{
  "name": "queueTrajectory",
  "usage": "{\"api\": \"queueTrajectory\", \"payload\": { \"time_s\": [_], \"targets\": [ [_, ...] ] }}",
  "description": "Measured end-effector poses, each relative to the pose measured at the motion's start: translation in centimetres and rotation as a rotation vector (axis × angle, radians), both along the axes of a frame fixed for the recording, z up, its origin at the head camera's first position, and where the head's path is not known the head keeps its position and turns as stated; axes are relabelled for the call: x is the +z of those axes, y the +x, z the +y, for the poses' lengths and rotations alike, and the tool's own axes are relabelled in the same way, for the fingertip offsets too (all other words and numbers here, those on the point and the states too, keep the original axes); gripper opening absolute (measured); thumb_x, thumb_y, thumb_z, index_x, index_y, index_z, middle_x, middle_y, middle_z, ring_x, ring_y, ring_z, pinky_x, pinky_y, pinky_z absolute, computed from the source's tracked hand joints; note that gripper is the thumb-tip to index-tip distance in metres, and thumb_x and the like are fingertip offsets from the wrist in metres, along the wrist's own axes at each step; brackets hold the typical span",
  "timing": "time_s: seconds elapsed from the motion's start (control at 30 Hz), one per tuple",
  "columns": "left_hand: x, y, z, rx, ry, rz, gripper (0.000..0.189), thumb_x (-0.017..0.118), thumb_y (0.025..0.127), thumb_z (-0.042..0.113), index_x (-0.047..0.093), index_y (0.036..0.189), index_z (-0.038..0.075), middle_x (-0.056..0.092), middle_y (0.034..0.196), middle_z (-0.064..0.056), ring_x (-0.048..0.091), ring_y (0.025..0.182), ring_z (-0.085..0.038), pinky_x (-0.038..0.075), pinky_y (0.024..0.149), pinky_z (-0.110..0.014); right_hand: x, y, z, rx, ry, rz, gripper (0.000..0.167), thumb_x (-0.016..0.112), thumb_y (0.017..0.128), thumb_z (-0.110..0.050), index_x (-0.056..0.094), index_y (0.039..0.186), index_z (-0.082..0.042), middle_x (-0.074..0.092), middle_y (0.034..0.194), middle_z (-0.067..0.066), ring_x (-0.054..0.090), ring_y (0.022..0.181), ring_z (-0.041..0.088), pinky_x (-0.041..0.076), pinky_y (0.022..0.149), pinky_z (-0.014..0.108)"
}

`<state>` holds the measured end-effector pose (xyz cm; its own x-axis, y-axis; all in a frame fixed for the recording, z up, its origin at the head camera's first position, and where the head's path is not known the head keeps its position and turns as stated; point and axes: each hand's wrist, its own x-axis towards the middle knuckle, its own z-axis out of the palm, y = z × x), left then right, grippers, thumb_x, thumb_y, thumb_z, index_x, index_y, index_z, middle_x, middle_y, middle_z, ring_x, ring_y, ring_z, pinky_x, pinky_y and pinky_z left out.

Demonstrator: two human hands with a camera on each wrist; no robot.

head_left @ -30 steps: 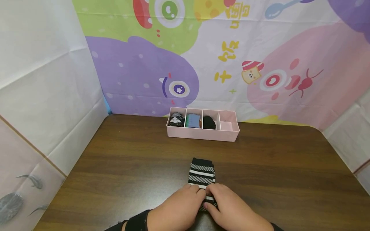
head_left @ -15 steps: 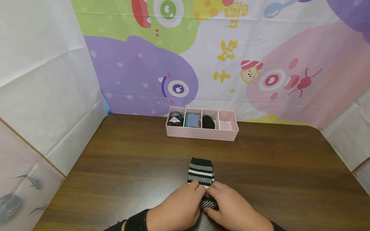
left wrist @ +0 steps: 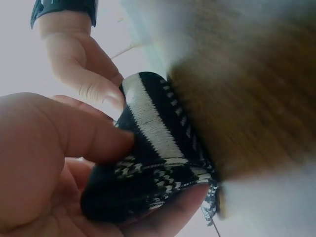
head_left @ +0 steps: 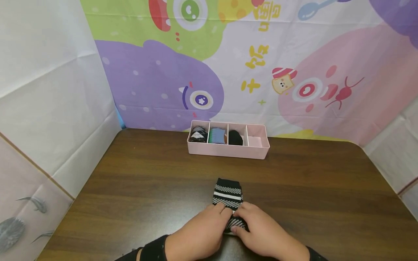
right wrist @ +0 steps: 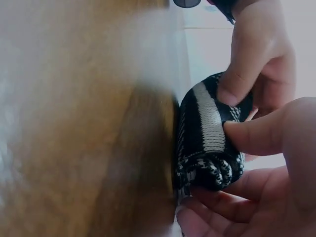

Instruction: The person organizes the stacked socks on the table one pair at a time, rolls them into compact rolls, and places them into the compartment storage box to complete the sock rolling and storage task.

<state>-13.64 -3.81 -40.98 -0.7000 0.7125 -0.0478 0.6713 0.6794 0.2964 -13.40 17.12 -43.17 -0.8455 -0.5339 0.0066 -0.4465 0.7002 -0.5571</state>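
A pair of black socks (head_left: 227,192) with white and hatched stripes lies on the table in the head view, its far end flat. The near end is a thick roll, as the rolled sock (right wrist: 212,133) in the right wrist view shows with its layered edge. My left hand (head_left: 202,232) holds the roll's left side, thumb on the near face and fingers curled around it. On the right side my right hand (head_left: 262,232) grips the same roll between thumb and fingers. The left wrist view shows a white band across the rolled sock (left wrist: 153,123). Fingers hide part of the roll.
Behind the socks stands a pink divided box (head_left: 228,150). From the left it holds an argyle sock roll (head_left: 199,135), a blue sock roll (head_left: 217,136) and a black sock roll (head_left: 236,138); its rightmost compartment is bare. A patterned cloth (head_left: 245,108) hangs behind the table.
The rolled near end has turned and moved slightly away from me, with both hands staying on it. A hatched band now shows on top of the roll. The box has not moved.
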Motion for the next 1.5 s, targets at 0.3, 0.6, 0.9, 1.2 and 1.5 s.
{"api": "queueTrajectory", "payload": {
  "time_s": [0.3,0.6,0.9,1.2,1.5],
  "targets": [
    [-0.3,-0.2,0.0,0.016,0.036,0.013,0.035,0.074,0.084,0.0,0.058,0.112,0.014,0.062,0.111,0.001,0.059,0.1,-0.013,0.051,0.089,-0.028,0.1,-0.1,0.0,-0.012,0.007,-0.023,0.022,0.068,0.1,-0.032,0.071,0.113,-0.014,0.059,0.111,-0.009,0.057,0.103,0.011,0.051,0.09,0.04],
    [-0.3,-0.3,0.2,0.029,0.047,0.01,0.032,0.068,0.092,0.005,0.063,0.122,0.016,0.065,0.117,0.001,0.061,0.108,-0.013,0.052,0.094,-0.032,1.2,0.5,0.2,-0.007,0.117,-0.006,0.037,0.077,0.092,-0.036,0.063,0.123,-0.021,0.063,0.121,-0.008,0.06,0.113,0.013,0.051,0.096,0.045],
    [-0.1,-0.3,0.1,0.031,0.13,0.069,0.015,0.065,0.092,0.009,0.065,0.106,0.015,0.055,0.093,0.002,0.055,0.077,-0.007,0.052,0.071,-0.024,1.1,1.0,-0.1,0.022,0.147,0.102,0.03,0.081,0.087,-0.029,0.065,0.108,-0.017,0.061,0.111,-0.005,0.058,0.106,0.015,0.051,0.092,0.042],
    [-0.1,-0.1,0.0,0.039,0.155,0.031,0.029,0.073,0.086,0.014,0.061,0.112,0.01,0.055,0.097,0.0,0.056,0.082,-0.008,0.052,0.075,-0.027,1.0,1.1,-0.4,0.028,0.16,0.148,0.023,0.079,0.091,-0.025,0.066,0.105,-0.014,0.064,0.108,-0.003,0.059,0.104,0.016,0.052,0.091,0.042],
    [0.0,0.2,-0.3,0.052,0.112,-0.076,0.044,0.081,0.08,0.015,0.059,0.118,0.012,0.056,0.106,0.002,0.057,0.09,-0.008,0.052,0.081,-0.026,1.6,0.5,0.2,0.077,0.173,0.016,0.023,0.073,0.096,-0.032,0.068,0.114,-0.017,0.06,0.111,-0.011,0.055,0.104,0.011,0.051,0.091,0.039]
  ]
}}
